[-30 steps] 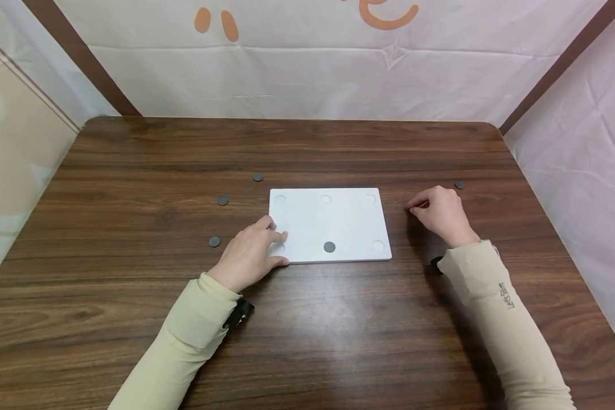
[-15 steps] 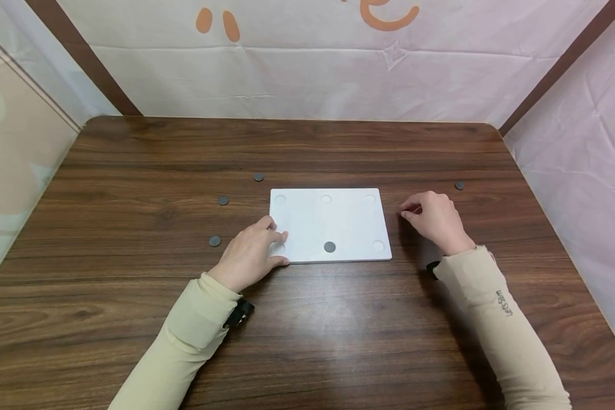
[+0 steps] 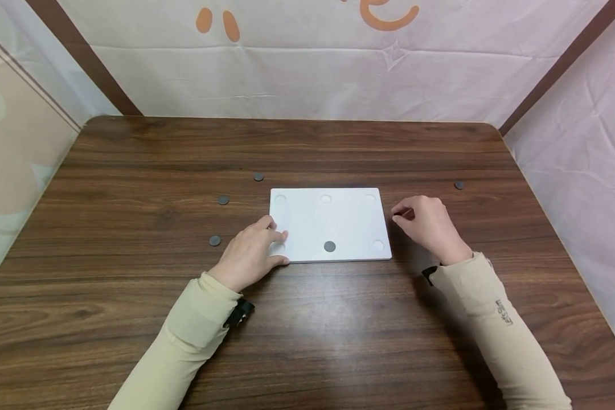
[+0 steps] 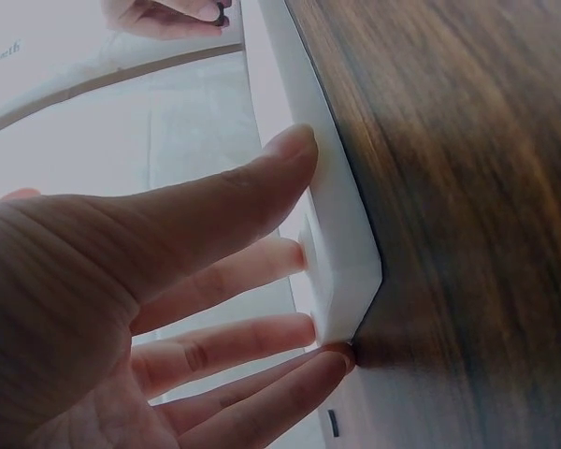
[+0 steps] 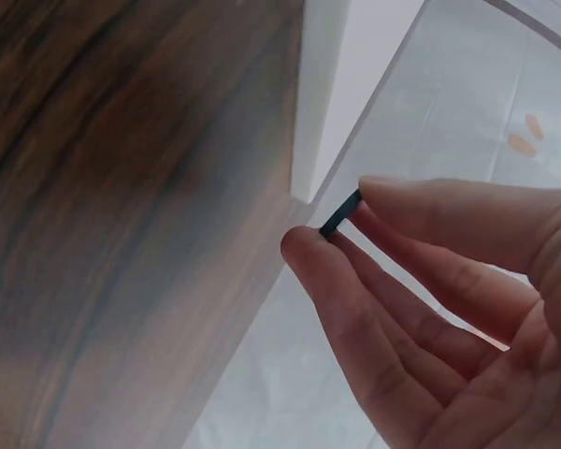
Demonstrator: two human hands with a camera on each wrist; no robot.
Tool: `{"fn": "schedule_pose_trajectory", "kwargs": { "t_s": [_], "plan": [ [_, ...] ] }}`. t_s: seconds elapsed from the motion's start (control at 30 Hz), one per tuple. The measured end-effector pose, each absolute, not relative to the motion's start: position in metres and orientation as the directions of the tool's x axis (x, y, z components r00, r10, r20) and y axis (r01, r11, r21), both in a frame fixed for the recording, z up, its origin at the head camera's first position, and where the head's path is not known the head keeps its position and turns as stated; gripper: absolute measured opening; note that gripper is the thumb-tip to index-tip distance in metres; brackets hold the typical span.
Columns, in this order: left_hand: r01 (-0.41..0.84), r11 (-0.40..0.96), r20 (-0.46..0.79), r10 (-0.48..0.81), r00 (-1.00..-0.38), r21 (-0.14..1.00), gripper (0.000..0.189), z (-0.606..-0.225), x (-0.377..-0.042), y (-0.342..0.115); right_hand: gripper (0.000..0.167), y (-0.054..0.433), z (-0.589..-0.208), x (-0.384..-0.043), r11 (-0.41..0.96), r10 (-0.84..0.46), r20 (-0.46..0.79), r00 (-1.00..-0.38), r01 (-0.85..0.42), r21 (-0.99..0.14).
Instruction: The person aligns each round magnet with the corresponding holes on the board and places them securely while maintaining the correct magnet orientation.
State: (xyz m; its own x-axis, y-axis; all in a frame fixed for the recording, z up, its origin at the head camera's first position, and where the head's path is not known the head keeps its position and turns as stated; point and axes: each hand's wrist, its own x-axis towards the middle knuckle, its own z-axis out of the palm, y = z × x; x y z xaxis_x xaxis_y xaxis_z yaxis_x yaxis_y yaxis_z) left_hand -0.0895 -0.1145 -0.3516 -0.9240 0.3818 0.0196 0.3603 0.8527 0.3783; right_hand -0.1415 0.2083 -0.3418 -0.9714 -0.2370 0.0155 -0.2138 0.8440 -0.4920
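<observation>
A white rectangular board [image 3: 333, 219] with several shallow round recesses lies on the table, and a dark grey disc [image 3: 329, 246] fills the front middle one. My left hand [image 3: 248, 250] grips the board's front left corner. In the left wrist view its thumb [image 4: 290, 154] presses the front side, while the other fingers reach over the top and the left edge. Just off the board's right edge, my right hand [image 3: 425, 225] pinches another dark disc [image 5: 341, 213] between thumb and fingertip, held edge-on in the right wrist view.
Left of the board lie three loose dark discs: a near disc [image 3: 214, 241], a middle disc [image 3: 223, 200] and a far disc [image 3: 258, 177]. One more disc [image 3: 458, 185] lies beyond my right hand. A printed curtain [image 3: 312, 85] hangs behind the wooden table [image 3: 307, 341].
My right hand has moved left and slightly toward me, closer to the board's right edge, with the disc in its pinch. My left hand and the board have stayed still.
</observation>
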Motion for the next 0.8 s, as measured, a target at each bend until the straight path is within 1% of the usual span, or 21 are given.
{"fn": "schedule_pose_trajectory", "kwargs": {
  "t_s": [0.47, 0.63, 0.8],
  "plan": [
    [0.352, 0.853, 0.007, 0.378, -0.926, 0.385, 0.036, -0.350, -0.089, -0.115, 0.016, 0.195, -0.342, -0.128, 0.783, -0.366, 0.066, -0.928, -0.346, -0.517],
    [0.343, 0.857, -0.002, 0.372, -0.928, 0.385, 0.036, -0.349, -0.090, -0.115, 0.015, 0.194, -0.345, -0.127, 0.762, -0.422, 0.107, -0.900, -0.416, -0.497],
    [0.340, 0.856, -0.007, 0.372, -0.928, 0.389, 0.037, -0.349, -0.089, -0.115, 0.015, 0.194, -0.346, -0.125, 0.761, -0.447, 0.098, -0.889, -0.435, -0.482]
  ]
}}
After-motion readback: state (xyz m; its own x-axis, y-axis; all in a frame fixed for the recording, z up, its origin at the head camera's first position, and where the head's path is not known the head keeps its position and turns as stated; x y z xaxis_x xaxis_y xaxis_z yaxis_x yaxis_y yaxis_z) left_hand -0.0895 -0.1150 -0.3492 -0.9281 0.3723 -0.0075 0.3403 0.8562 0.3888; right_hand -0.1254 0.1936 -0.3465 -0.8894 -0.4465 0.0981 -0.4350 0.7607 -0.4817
